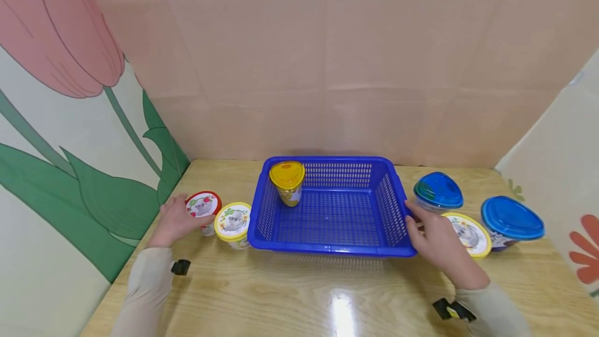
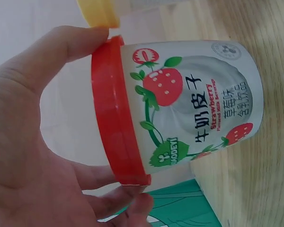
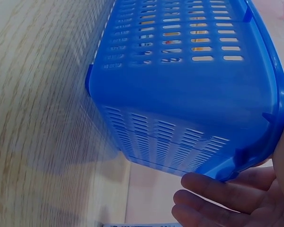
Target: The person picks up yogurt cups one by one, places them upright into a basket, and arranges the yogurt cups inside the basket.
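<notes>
On the left, my left hand [image 1: 175, 221] spans the red lid of a strawberry milk cup [image 1: 204, 206], thumb on one side and fingers on the other. Strawberries are printed on this cup [image 2: 194, 99] in the left wrist view, and its base is at the tabletop. My right hand [image 1: 437, 238] holds the right rim of a blue plastic basket [image 1: 327, 249]. Outside the basket wall, several of its fingers [image 3: 222, 191] show in the right wrist view; the thumb is hidden there. Inside the basket, a yellow-lidded cup [image 1: 288, 183] stands at the left end.
Between the left hand and the basket stands a cup with a yellow-rimmed lid [image 1: 233, 222]. Right of the basket are a blue-lidded tub [image 1: 438, 191], another blue-lidded tub [image 1: 511, 218] and a yellow-rimmed cup [image 1: 469, 235]. Walls border the wooden table [image 1: 290, 300] behind and at both sides.
</notes>
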Motion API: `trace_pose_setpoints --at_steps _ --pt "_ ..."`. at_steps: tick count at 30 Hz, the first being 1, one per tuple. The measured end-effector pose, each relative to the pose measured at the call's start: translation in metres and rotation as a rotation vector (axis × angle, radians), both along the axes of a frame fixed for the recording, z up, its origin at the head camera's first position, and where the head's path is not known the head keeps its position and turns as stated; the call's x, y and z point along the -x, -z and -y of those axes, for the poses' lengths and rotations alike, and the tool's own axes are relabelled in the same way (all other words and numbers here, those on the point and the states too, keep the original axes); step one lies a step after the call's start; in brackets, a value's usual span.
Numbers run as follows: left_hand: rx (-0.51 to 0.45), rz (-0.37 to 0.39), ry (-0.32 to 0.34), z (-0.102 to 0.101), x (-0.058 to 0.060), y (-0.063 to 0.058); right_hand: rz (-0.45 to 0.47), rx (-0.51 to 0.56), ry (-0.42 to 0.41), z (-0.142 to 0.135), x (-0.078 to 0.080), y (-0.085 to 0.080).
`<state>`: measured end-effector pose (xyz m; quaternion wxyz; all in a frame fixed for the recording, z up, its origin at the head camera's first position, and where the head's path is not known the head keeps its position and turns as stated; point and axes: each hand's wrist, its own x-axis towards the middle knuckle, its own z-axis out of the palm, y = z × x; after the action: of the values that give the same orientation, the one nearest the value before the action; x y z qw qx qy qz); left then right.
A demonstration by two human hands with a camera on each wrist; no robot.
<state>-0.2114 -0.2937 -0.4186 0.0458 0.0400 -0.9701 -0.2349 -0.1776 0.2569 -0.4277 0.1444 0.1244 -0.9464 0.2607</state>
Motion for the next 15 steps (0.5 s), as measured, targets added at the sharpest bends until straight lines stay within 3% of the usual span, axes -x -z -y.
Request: trace_pose_setpoints --at_steps 5,15 --pt "-0.001 0.041 -0.031 0.0020 0.0006 0.0045 -0.013 -0.006 -0.002 0.0007 -0.0008 0.0000" --pt "0.007 0.025 -0.073 0.0043 0.0015 0.0066 0.024 -0.010 -0.002 0.0008 -0.0009 -0.0025"
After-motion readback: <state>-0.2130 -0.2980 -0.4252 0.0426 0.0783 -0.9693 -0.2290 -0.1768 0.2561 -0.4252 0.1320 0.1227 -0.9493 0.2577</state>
